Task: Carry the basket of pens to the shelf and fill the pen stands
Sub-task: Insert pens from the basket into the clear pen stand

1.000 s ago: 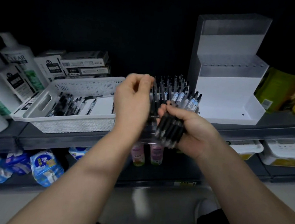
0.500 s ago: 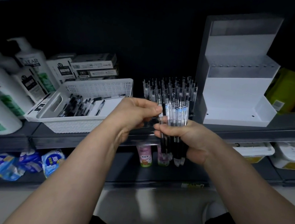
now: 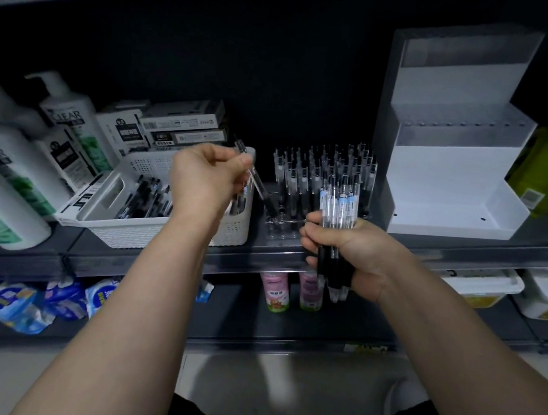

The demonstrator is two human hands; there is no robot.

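A dark grey metal shelf [image 3: 104,255] is seen bearing a stepped white plastic stand [image 3: 441,179] with a row of small holes drilled along one tier. Well to its left a white perforated basket [image 3: 145,233] is set, with black-gripped pens [image 3: 143,194] lying inside, partly hidden by the left hand [image 3: 203,181]. Between them a clear acrylic pen stand [image 3: 280,232] is packed with upright pens. A bundle of clear-barrelled pens [image 3: 339,201] is gripped upright in the curled right hand [image 3: 350,251]. A single slanted pen [image 3: 257,181] is pinched by the left, its tip blurred.
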